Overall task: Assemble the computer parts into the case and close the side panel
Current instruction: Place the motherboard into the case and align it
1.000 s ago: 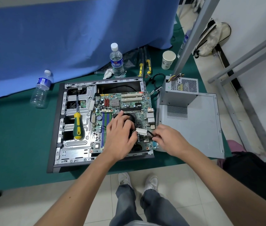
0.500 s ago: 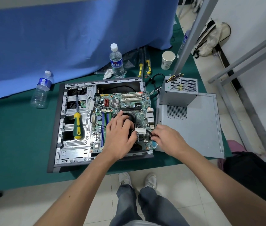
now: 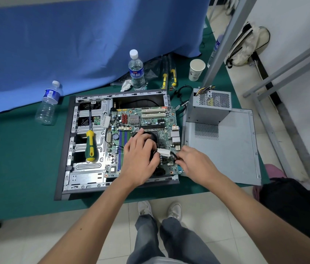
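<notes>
The open computer case (image 3: 68,149) lies flat on the green table with the motherboard (image 3: 150,119) inside it. My left hand (image 3: 140,157) lies over the black CPU cooler fan (image 3: 153,135), fingers curled round its top. My right hand (image 3: 194,162) pinches the fan's black cable (image 3: 173,154) just right of its white label (image 3: 163,152), above the board's lower right corner. The grey power supply (image 3: 210,107) stands on the loose side panel (image 3: 232,149) to the right of the case. A green and yellow screwdriver (image 3: 90,145) rests on the drive bays.
Two water bottles (image 3: 136,71) (image 3: 47,103) and a paper cup (image 3: 196,70) stand behind the case by the blue cloth. Two yellow-handled tools (image 3: 168,77) lie near the cup. A grey metal frame (image 3: 224,42) rises at the right. A black bag (image 3: 291,204) sits by the table's edge.
Both hands have stayed on the fan and its cable; my right hand has shifted slightly left along the cable. Nothing else has moved.
</notes>
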`<state>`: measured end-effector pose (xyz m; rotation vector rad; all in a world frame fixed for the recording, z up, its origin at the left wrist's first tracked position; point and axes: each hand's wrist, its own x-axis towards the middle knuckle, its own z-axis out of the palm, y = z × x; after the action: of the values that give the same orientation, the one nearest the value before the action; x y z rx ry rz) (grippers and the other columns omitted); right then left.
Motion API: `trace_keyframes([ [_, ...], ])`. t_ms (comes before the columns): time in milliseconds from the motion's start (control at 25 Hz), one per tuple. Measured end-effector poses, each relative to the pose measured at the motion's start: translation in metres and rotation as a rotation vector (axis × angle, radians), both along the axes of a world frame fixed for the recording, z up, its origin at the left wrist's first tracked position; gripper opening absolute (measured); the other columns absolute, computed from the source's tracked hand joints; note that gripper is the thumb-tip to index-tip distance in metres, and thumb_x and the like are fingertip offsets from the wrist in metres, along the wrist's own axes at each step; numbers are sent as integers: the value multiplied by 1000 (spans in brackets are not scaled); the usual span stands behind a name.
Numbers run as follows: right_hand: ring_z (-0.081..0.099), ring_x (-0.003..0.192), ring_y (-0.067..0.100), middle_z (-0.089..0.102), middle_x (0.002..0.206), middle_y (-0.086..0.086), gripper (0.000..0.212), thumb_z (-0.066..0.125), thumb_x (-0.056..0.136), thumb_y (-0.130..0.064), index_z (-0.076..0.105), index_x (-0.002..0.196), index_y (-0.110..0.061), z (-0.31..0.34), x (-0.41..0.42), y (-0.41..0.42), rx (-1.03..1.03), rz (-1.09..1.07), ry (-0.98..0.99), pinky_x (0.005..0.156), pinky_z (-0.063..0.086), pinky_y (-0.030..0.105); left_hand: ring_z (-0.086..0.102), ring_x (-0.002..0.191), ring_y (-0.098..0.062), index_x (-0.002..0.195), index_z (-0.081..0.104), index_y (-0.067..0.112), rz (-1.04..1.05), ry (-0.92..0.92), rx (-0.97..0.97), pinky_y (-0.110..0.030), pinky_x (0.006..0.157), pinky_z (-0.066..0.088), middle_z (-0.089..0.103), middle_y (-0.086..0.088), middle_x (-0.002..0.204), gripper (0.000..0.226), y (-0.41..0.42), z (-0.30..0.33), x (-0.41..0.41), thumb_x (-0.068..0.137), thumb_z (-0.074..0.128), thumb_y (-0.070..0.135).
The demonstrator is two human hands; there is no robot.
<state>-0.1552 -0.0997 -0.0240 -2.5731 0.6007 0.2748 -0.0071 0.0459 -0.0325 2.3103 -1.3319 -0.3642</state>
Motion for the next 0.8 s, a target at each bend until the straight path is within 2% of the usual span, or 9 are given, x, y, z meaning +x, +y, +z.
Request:
trace_keyframes([
  [240, 56, 91, 22, 39, 90, -5, 20, 51, 101, -26, 63, 105, -11, 0, 8, -2, -72, 82, 80, 71, 45, 32, 15, 147, -17, 99, 50, 22, -1, -3, 2, -39, 111, 16, 47, 0, 137, 17, 0, 0, 0, 93, 42, 36],
  [360, 57, 90, 22, 43, 91, -3, 19, 55, 98, -25, 65, 106, -11, 4, 14, -5, -57, 118, 122, 74, 48, 36, 14, 148, -16, 99, 49, 22, -3, 7, -2, -41, 112, 16, 46, 0, 137, 16, 0, 0, 0, 93, 43, 36],
  [480, 57, 89, 22, 46, 91, -2, 17, 58, 95, -24, 66, 103, -11, 6, 14, -4, -48, 116, 130, 73, 47, 34, 14, 147, -15, 99, 49, 23, -2, 3, -1, -40, 111, 16, 46, 1, 137, 16, 0, 1, 0, 93, 42, 36],
  [680, 61, 92, 26, 56, 100, 6, 17, 54, 97, -19, 64, 103, -7, 4, 22, -1, -84, 121, 177, 82, 53, 40, 14, 148, -15, 100, 50, 22, -7, 6, 5, -39, 111, 16, 46, 1, 138, 18, 0, 2, 0, 93, 42, 37],
  [800, 62, 88, 27, 58, 97, 8, 12, 55, 95, -16, 63, 97, -7, 5, 25, 0, -98, 110, 211, 78, 53, 40, 13, 148, -16, 100, 49, 22, -8, 17, 9, -38, 112, 14, 45, 1, 138, 18, 0, 3, 0, 93, 42, 37],
])
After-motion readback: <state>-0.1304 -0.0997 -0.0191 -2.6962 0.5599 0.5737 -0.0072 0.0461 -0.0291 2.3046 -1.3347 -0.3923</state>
